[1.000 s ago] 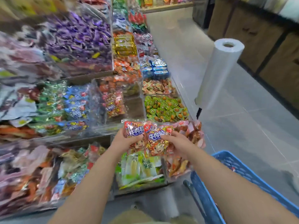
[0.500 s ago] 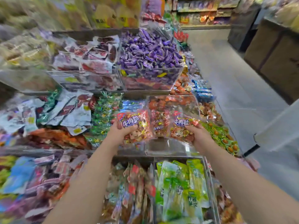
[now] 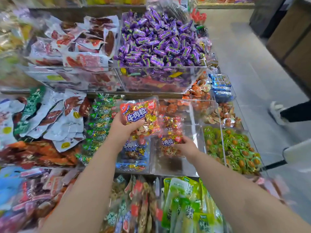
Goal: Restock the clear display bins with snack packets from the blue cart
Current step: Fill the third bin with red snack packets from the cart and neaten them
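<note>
My left hand (image 3: 123, 130) grips a red beef-cube snack packet (image 3: 140, 115) and holds it up above the middle shelf row. My right hand (image 3: 186, 146) holds a second red packet (image 3: 169, 145) low inside a clear display bin (image 3: 196, 132), whose floor is mostly bare. A few more red packets (image 3: 170, 122) lie at the back of that bin. The bin to its left holds blue packets (image 3: 133, 152) of the same kind. The blue cart is out of view.
Clear bins crowd every shelf: purple candies (image 3: 159, 39) above, green-wrapped snacks (image 3: 234, 148) to the right, green pouches (image 3: 185, 204) below. A person's shoe (image 3: 276, 112) stands in the aisle on the right. A white roll (image 3: 297, 153) juts in at the right edge.
The view swung left, away from the blue cart. My right hand dropped with its packet into the clear bin, while my left hand kept its packet raised.
</note>
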Motion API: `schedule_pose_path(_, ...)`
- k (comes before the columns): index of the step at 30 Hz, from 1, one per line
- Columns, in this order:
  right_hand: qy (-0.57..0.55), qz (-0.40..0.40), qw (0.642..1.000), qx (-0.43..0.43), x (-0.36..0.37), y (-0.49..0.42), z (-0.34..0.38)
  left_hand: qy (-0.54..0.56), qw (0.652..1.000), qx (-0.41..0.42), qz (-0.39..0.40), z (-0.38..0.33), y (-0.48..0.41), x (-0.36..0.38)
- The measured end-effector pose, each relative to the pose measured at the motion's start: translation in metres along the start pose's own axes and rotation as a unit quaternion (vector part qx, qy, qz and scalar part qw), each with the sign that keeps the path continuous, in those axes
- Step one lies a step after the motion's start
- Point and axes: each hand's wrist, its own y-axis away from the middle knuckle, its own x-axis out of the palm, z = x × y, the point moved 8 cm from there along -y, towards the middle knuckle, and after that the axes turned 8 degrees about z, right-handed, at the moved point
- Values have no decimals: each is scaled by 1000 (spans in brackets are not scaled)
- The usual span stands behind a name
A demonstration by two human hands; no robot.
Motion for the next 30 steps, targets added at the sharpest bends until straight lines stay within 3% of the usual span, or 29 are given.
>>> schedule_pose_path(2, 20, -20, 1000, 11, 2, -8, -9, 6, 1000, -7, -5, 3, -5, -1)
schedule_pose_path(7, 258, -99, 958, 79, -5, -15, -22, 22, 1000, -18, 5, 9, -9, -3)
schedule_pose_path(15, 313, -137, 939, 51, -5, -33, -15, 6, 1000, -16, 3, 11, -10, -3)
schedule_pose_path(17, 353, -128, 924, 71, -7, -35, -22, 1, 1000, -17, 7, 11, -10, -3)
schedule_pose_path(22, 423, -22, 896, 132, -9, -36, -46, 4, 1000, -14, 8, 10, -9, -2)
schedule_pose_path(27, 457, -65, 878, 123, -16, -34, -39, -4, 1000, -13, 4, 10, -10, 0)
schedule_pose_path(30, 493, -51, 859, 128, -11, -36, -37, -5, 1000, -15, 4, 11, -10, -1)
